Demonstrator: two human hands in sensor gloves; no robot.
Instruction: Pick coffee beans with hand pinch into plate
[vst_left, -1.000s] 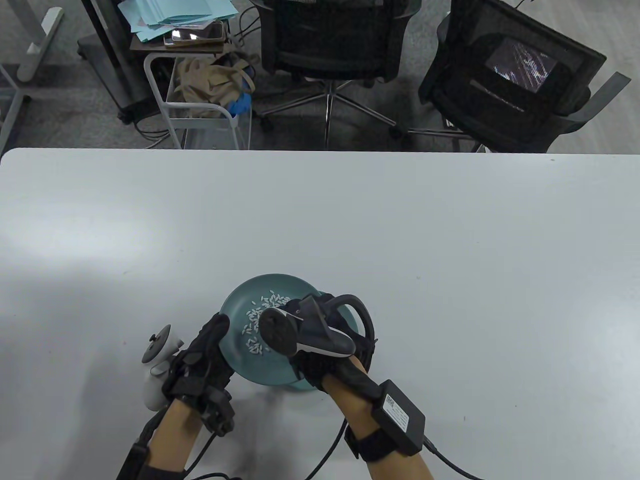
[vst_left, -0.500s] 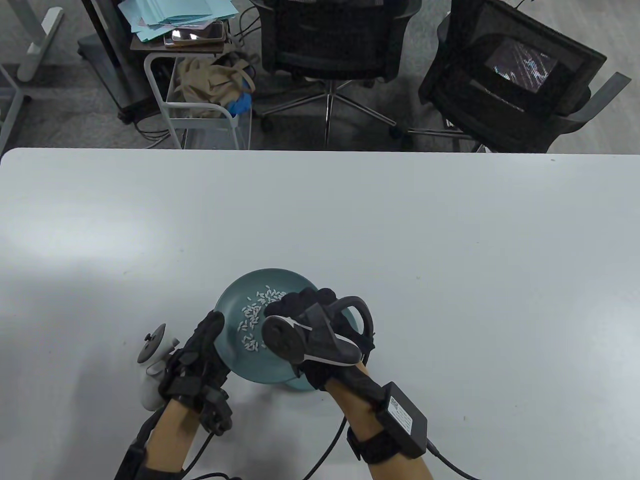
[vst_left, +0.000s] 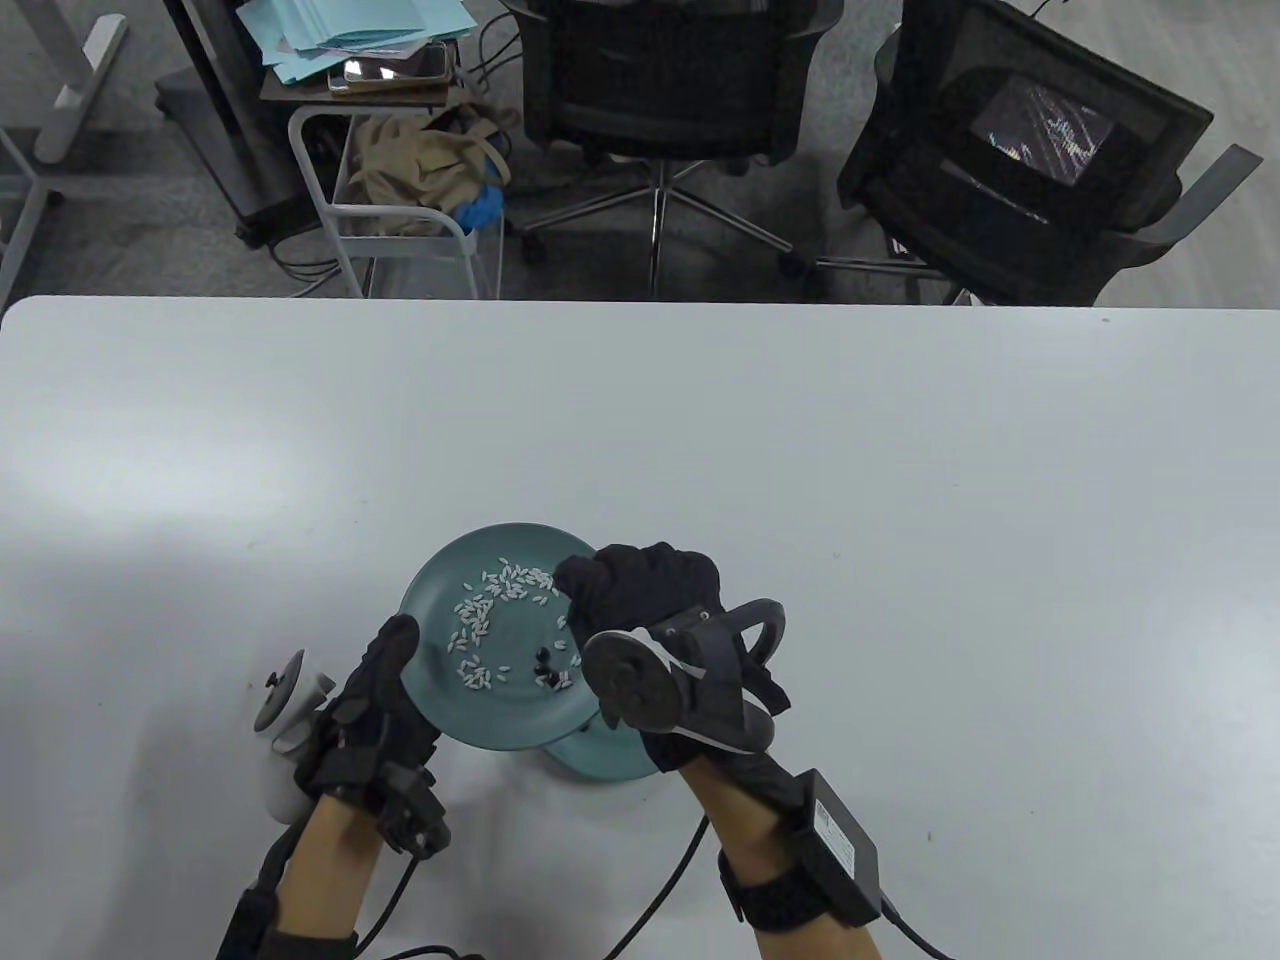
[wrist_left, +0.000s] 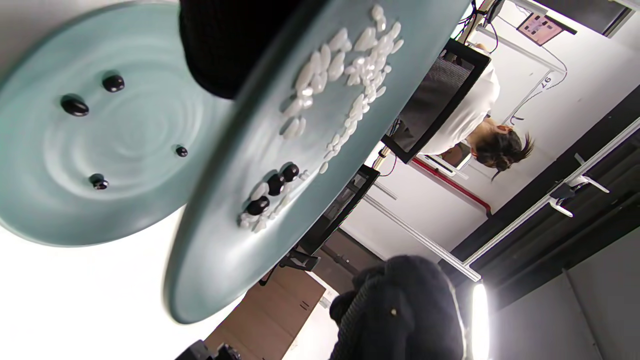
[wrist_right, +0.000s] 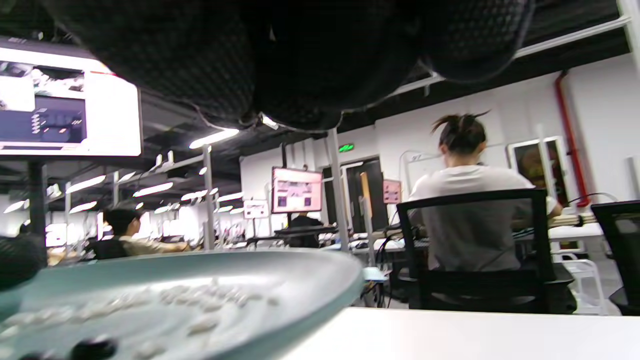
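Note:
My left hand (vst_left: 385, 665) grips the left rim of a teal plate (vst_left: 440, 700) and holds it tilted above the table. White rice grains (vst_left: 500, 590) and a few black coffee beans (vst_left: 545, 665) lie on it. A second teal plate (vst_left: 615, 762) sits on the table under it; in the left wrist view this lower plate (wrist_left: 130, 200) holds several coffee beans (wrist_left: 75, 106). My right hand (vst_left: 600, 590) hovers over the held plate's right rim with its fingers curled together. Whether it pinches a bean is hidden. The held plate also shows in the right wrist view (wrist_right: 280, 280).
The white table's (vst_left: 900, 500) far edge runs across the middle of the table view. Two black office chairs (vst_left: 660, 80) and a small cart (vst_left: 400, 200) stand on the floor beyond it.
My left hand has shifted the held plate to the left. My right hand has moved right off the plate's middle, uncovering the black beans and more of the lower plate.

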